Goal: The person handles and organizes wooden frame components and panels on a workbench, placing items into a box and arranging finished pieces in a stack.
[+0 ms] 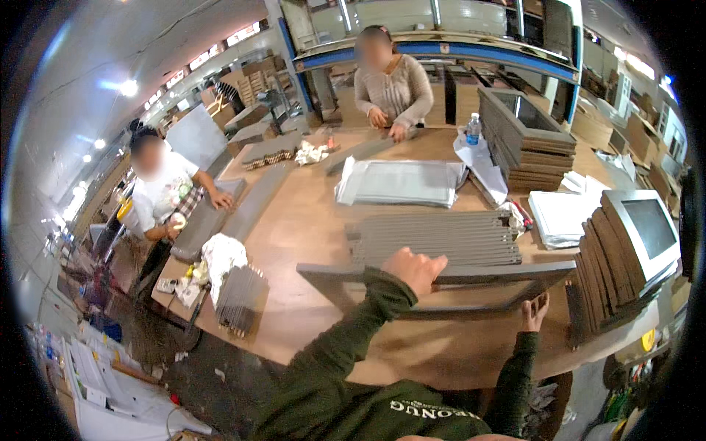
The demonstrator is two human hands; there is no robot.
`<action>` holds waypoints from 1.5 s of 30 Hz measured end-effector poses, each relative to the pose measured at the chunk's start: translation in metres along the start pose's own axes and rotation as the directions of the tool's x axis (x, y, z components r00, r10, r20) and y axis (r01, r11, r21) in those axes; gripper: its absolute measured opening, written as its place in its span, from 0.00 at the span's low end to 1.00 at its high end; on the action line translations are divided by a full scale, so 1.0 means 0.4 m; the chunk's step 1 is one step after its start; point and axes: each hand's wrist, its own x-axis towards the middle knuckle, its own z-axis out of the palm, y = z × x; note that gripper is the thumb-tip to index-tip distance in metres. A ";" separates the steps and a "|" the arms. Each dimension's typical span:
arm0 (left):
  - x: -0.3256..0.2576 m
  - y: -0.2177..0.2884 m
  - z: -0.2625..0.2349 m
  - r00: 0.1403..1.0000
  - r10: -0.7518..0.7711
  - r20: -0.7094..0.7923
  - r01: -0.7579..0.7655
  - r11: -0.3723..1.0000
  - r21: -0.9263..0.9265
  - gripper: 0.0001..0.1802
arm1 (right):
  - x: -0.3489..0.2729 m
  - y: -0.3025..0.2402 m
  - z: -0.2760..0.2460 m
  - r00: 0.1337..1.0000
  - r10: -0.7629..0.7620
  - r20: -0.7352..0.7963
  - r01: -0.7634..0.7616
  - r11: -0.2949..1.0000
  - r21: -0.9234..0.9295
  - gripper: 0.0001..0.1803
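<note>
A dark grey rectangular frame (500,274) is tilted up on its long side above the table in front of me. My left hand (415,269) is closed over its upper bar, near the middle. At the lower right corner, my right hand (535,312) grips the frame from beneath, its fingertips curling up. Just beyond the frame lies a row of grey strips (434,239) set side by side, its near edge partly hidden by the frame and my left hand.
Frames with dark panes are stacked at right (614,257) and far right (515,140). White wrapped sheets (401,182), a water bottle (473,128) and a white cloth (223,259) lie about the wooden table (294,228). Co-workers handle grey pieces across the table (393,95) and at left (165,180).
</note>
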 end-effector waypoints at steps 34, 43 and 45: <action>-0.405 -0.064 0.385 0.877 -0.342 0.339 0.079 -0.593 -0.801 0.25 | -0.035 -0.676 -0.205 0.917 -0.059 -0.395 0.386 0.385 0.838 0.29; 0.076 0.207 0.181 0.976 0.021 -0.218 -0.140 -0.707 -0.693 0.25 | 0.185 -0.778 -0.412 0.779 -0.037 -0.626 0.571 0.454 0.684 0.35; 0.179 0.310 0.129 0.944 0.058 -0.324 -0.169 -0.757 -0.631 0.25 | 0.316 -0.765 -0.512 0.747 -0.021 -0.665 0.591 0.481 0.648 0.34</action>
